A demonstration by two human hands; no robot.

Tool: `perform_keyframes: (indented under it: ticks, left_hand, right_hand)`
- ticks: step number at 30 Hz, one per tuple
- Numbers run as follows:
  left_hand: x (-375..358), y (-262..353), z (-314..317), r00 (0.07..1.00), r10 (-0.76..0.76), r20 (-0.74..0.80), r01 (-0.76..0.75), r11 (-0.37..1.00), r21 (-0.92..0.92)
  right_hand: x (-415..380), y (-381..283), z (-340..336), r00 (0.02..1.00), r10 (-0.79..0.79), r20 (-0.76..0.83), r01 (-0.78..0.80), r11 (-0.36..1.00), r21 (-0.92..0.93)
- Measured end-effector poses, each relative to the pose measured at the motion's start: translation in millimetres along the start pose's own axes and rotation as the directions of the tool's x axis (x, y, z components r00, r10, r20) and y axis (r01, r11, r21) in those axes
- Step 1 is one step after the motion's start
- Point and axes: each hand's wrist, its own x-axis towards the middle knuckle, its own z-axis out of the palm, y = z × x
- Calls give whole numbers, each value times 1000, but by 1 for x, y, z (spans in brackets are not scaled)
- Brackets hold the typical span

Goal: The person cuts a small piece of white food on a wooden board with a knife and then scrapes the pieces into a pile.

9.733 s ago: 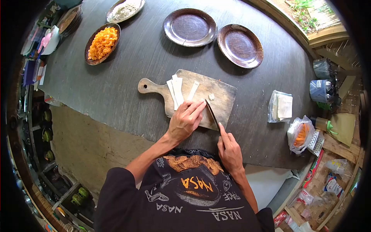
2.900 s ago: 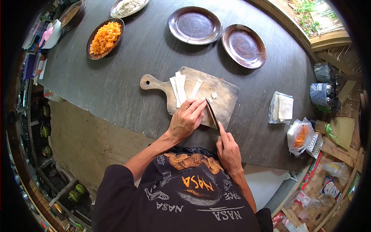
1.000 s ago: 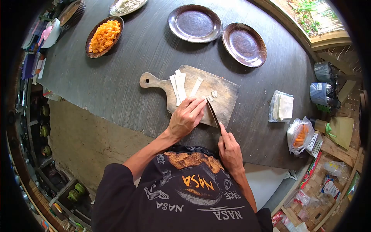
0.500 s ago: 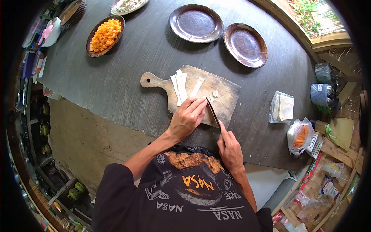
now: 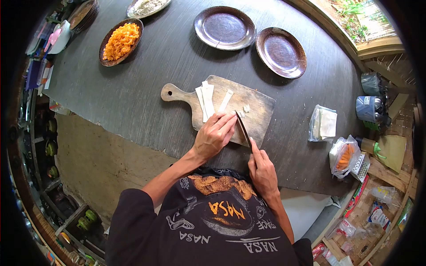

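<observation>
My right hand is closed on the handle of a knife, its dark blade slanting down against the wooden cutting board. Beside the blade, my left hand has its fingers bunched together and pressed on the board. A narrow white strip runs under those fingers, which hide its near end. Wider flat white strips lie toward the board's handle, partly behind my left hand. Small cut white bits sit just right of the blade tip.
Beyond the board are two brown plates. An oval bowl of orange shreds and a dish of white powder stand at the far left. White squares in plastic and bagged carrots lie to the right.
Almost nothing differs. My hands and the knife stay at the same spot on the board, with only a very slight shift of the right hand.
</observation>
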Motion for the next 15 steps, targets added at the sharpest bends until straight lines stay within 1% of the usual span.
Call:
perform_keyframes:
  ticks: [11,15]
  left_hand:
    - [-1,1,1,1000,-16,10,16,1000,-14]
    - [-2,-1,1,1000,4,-10,-4,1000,-5]
  right_hand:
    - [-12,3,-5,998,44,33,-43,999,-21]
    - [-10,3,0,1000,19,1,-19,1000,24]
